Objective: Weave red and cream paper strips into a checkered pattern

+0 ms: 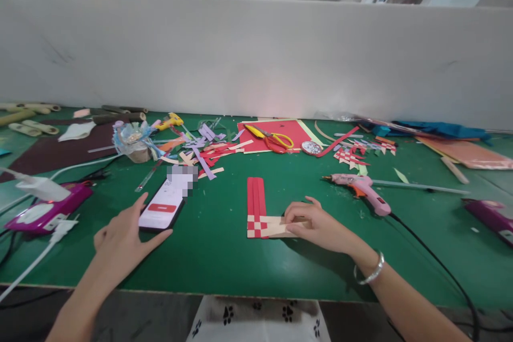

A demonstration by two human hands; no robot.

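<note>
My left hand is spread around the lower end of a smartphone with a lit screen and a red button. Its thumb and index finger are wide apart, near the phone's bottom corner and left side; whether they touch it I cannot tell. My right hand pinches cream paper strips at their right end. These strips cross red paper strips in a checkered weave at the lower left, forming an L shape flat on the table. A pink glue gun lies beyond my right hand.
Yellow-handled scissors lie on red paper sheets. Paper scraps and a round dial are around them. Purple power strips with cables sit left and right. A grey partition rises behind the green table.
</note>
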